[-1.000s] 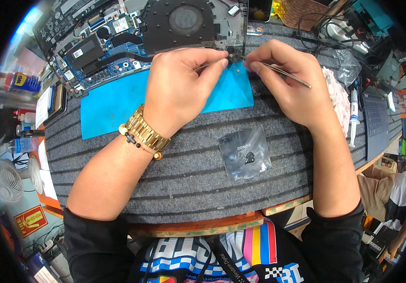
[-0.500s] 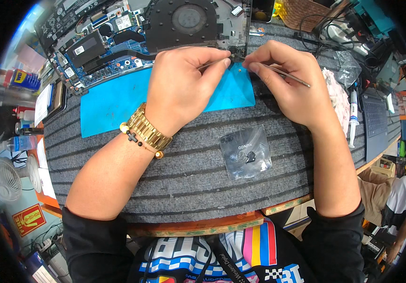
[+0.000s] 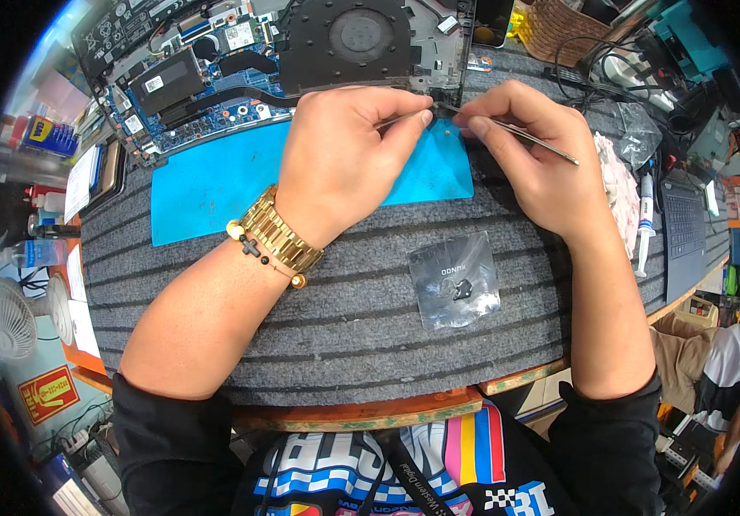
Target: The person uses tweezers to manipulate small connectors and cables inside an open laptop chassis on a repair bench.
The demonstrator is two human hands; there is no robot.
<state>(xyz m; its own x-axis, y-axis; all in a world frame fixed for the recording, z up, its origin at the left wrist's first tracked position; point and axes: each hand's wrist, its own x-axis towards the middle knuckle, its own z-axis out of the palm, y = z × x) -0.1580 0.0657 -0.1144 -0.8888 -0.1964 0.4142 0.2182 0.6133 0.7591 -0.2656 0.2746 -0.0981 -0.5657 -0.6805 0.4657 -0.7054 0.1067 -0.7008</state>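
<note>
An opened laptop [image 3: 254,69] lies at the back, with its blue circuit board, black fan and battery exposed. My left hand [image 3: 336,159], with a gold watch at the wrist, pinches a thin metal tool [image 3: 396,120] between thumb and forefinger. Opposite it, my right hand [image 3: 551,168] grips a second slim metal tool [image 3: 529,138], whose back end sticks out past the fingers. Both tool tips meet near the laptop's front right corner, over a blue mat [image 3: 211,185]. Whatever small part lies between the tips is too small to make out.
A clear plastic bag [image 3: 456,301] holding a small black part lies on the grey striped bench cover [image 3: 353,301]. Right of my right hand are a syringe [image 3: 645,224], a cloth [image 3: 615,189] and a dark keyboard [image 3: 688,206]. A wicker basket [image 3: 564,30] stands behind.
The view has shifted slightly, so the laptop, bag and hands appear a little further right. Both hands keep their grips, and their poses barely differ.
</note>
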